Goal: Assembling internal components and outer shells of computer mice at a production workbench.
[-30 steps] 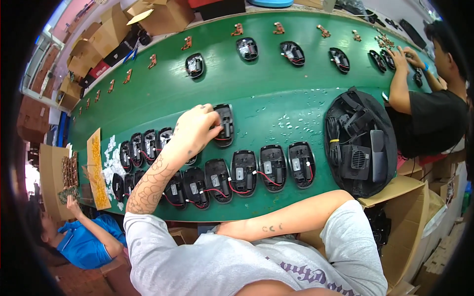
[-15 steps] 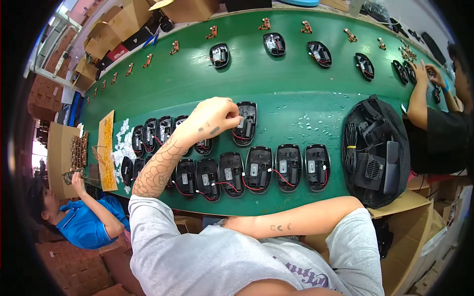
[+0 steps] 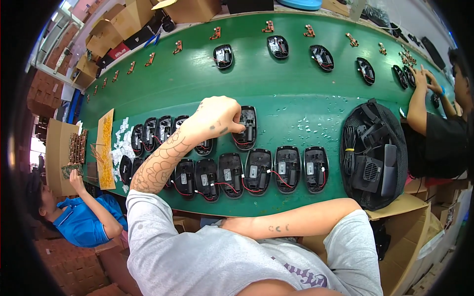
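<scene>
My left hand [image 3: 220,117] reaches over the green table with its fingers curled together at the left side of an oval black plastic housing [image 3: 251,126]. Its fingertips touch the inside of that housing; whatever they pinch is hidden. A dark cylinder and a red wire lie in the housing. Just nearer to me runs a row of similar housings, among them one with a silvery rectangle and a red wire [image 3: 258,170]. More housings [image 3: 149,133] stand left of and partly beneath my forearm. My right hand [image 3: 228,225] rests low at the table's near edge, its fingers out of sight.
A black mesh bag [image 3: 351,185] with a cable and devices sits at the right. Small brown circuit boards [image 3: 216,33] and several housings [image 3: 223,56] line the far side. White scraps [image 3: 121,143] and a yellow-covered board [image 3: 105,148] lie left. Co-workers sit at both sides.
My left fingertips have moved slightly nearer to me along the housing, which has shifted a little the same way. My right arm stays put.
</scene>
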`<state>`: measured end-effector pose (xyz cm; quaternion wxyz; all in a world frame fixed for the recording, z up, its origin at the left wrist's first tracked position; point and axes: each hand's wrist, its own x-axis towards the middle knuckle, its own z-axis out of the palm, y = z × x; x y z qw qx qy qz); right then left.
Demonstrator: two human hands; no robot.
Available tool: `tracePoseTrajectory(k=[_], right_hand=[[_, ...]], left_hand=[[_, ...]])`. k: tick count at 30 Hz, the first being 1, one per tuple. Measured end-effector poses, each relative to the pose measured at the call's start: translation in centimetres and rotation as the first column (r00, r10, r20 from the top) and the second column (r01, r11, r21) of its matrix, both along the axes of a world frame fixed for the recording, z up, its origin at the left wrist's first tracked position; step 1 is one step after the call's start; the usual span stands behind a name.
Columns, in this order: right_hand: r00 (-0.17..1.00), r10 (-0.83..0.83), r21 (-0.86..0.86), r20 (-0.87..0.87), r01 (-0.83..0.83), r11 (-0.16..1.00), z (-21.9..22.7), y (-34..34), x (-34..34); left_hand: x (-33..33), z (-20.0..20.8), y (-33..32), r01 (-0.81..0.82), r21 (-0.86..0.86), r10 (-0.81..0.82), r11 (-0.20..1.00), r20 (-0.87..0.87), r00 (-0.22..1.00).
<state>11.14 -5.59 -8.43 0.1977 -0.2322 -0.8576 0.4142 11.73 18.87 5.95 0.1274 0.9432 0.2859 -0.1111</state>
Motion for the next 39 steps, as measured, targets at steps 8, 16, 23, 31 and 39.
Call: tracePoseTrajectory(k=[8, 16, 23, 31, 39], right_hand=[[0.999, 0.009, -0.011, -0.036, -0.010, 1.000, -1.3, -0.1, -0.8], [0.999, -0.011, -0.019, -0.039, 0.010, 1.000, -0.4, -0.1, -0.3], [0.998, 0.008, -0.026, -0.055, -0.009, 1.000, -0.6, -0.1, -0.2], [0.999, -0.008, 0.056, 0.042, 0.005, 0.998, -0.6, -0.1, -0.6], [0.955, 0.087, 0.069, 0.284, -0.111, 0.991, 2.1, 0.6, 0.1]], left_hand=[[-0.2, 0.0, -0.7, -0.033, 0.053, 0.034, 0.998, -0.021, 0.999], [0.3, 0.3, -1.8, -0.015, 0.059, 0.022, 0.998, -0.127, 0.992], [0.3, 0.4, -1.9, -0.038, 0.051, 0.043, 0.998, -0.112, 0.993], [-0.5, 0.0, -0.6, 0.167, 0.145, -0.183, 0.975, 0.105, 0.978], [-0.8, 0.3, 0.8, 0.663, 0.440, -0.701, 0.606, -0.100, 0.707]])
